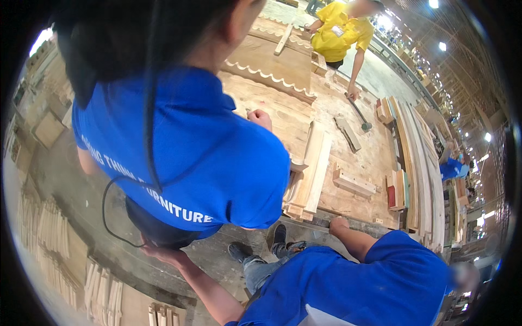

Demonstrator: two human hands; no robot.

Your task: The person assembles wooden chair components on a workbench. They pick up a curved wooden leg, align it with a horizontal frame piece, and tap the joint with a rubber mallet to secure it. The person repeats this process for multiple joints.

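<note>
**Wearer's own hands not sighted during joinery work**

We sighted neither of the wearer's own hands, so we could not tell whether their fingers were released, clenched or grasping anything. We judged the stage to be bench woodworking with parts laid out; any next move on them would, in our view, call for a clear reach between the two nearer co-workers.

Nearest, a co-worker in a blue shirt (190,141) stood back-turned, a thin black cable (151,108) hanging behind. That person's curled hand (260,118) showed above the bench; its contents we could not establish. At lower right, a second blue-shirted co-worker (348,282) rested a folded hand (340,224) at the edge of the broad pale wooden workbench (378,155). This person's lower hand (157,251), apparently unclenched, was close to the first co-worker's waist.

The long pale wooden boards (315,163) lay along the bench, just left of the folded hand and apart from its fingers. Beyond were a pale rectangular wooden block (353,182) and a flat grey-brown wooden piece (348,134).

Farther off, a yellow-shirted co-worker's hand (353,91) appeared to grasp the handle end of a dark-handled hammer (358,112).
</note>
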